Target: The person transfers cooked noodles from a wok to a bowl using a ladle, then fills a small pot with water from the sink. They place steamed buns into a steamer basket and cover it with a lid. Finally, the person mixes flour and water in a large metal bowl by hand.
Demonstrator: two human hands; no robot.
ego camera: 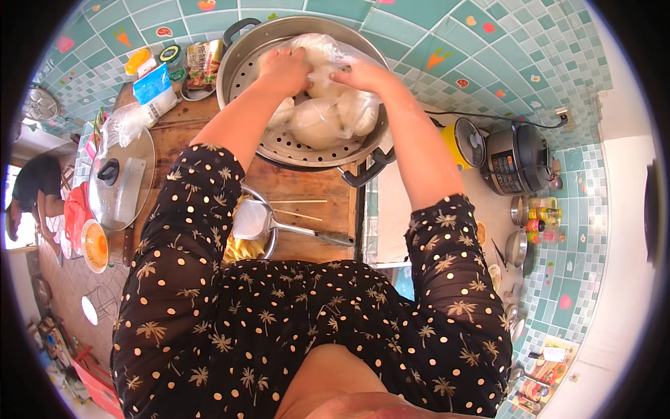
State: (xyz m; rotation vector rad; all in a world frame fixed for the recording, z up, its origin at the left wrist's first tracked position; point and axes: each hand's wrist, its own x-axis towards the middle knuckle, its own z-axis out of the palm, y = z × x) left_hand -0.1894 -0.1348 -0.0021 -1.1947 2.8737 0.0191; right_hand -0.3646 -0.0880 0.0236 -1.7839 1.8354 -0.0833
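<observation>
A wide metal steamer pot (384, 139) with a perforated floor (297, 150) stands at the back of the wooden counter. In it sits a clear plastic bag (361, 97) around several round, pale buns (314, 123). My left hand (287, 68) lies over the left side of the bag, fingers curled onto it and a bun. At the bag's right side, my right hand (361, 76) grips the plastic, its thumb pointing inward and its other fingers partly hidden. Both forearms reach over the pot's near rim.
Close to me, a metal bowl (271, 246) of cut yellow food carries a spatula (254, 220); chopsticks (298, 201) lie beside it. A glass lid (107, 196) and seasoning bags (157, 94) are left. An electric cooker (515, 160) stands right. A person (36, 188) bends at far left.
</observation>
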